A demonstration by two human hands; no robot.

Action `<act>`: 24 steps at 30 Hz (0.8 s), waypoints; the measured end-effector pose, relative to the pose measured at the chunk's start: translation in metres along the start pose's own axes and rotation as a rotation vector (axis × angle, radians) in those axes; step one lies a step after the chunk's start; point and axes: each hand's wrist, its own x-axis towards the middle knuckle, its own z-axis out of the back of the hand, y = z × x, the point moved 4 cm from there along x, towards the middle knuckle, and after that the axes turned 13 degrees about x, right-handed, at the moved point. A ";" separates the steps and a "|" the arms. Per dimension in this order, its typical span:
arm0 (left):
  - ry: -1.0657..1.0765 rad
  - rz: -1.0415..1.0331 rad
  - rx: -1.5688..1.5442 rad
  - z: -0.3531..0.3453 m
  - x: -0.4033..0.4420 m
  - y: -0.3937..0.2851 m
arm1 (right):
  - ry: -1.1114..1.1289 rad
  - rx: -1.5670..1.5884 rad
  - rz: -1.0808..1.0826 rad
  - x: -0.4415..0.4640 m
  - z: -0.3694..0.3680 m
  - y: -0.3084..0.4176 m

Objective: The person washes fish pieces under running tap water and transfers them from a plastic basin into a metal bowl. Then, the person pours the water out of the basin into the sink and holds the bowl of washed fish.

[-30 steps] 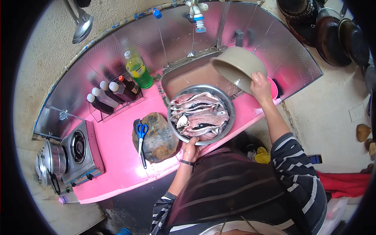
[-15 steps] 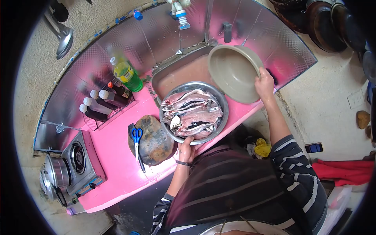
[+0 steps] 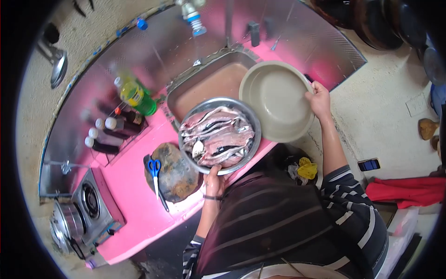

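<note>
Turned more face-up since the earlier frame, the tan basin (image 3: pixel 278 103) is at two o'clock of the metal bowl (image 3: pixel 255 122), which holds split fish (image 3: pixel 228 135). The right hand (image 3: pixel 319 101) is clamped on the basin's rim at three o'clock, the left hand (image 3: pixel 213 183) on the bowl's at six. Shifting the basin seems the step; the next likely calls for steady grips.

A rough, cream-coloured wall (image 3: pixel 104 25) is on the left. Shiny silver metal sheets (image 3: pixel 148 53) stand up behind the smooth pink bench (image 3: pixel 132 186), and pink shows in them. Bright white light (image 3: pixel 186 204) shines near the bench's front edge.
</note>
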 end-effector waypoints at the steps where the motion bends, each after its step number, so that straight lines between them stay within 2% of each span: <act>1: 0.016 -0.005 -0.005 0.000 0.000 0.000 | 0.019 0.032 0.000 0.001 0.008 0.001; 4: 0.017 -0.021 0.010 -0.004 0.001 -0.002 | 0.022 0.358 -0.173 -0.011 0.021 0.011; 5: 0.016 -0.052 -0.008 -0.009 -0.002 -0.006 | 0.024 0.375 -0.159 -0.014 0.027 0.010; 7: 0.011 -0.034 0.006 -0.006 0.000 -0.002 | 0.005 0.441 -0.263 -0.018 0.047 -0.024; 15: -0.068 -0.059 -0.014 0.005 0.012 0.012 | -0.073 0.474 -0.532 -0.073 0.086 -0.038; 24: -0.053 -0.015 0.007 0.012 0.013 0.014 | -0.108 0.722 -0.528 -0.112 0.098 -0.080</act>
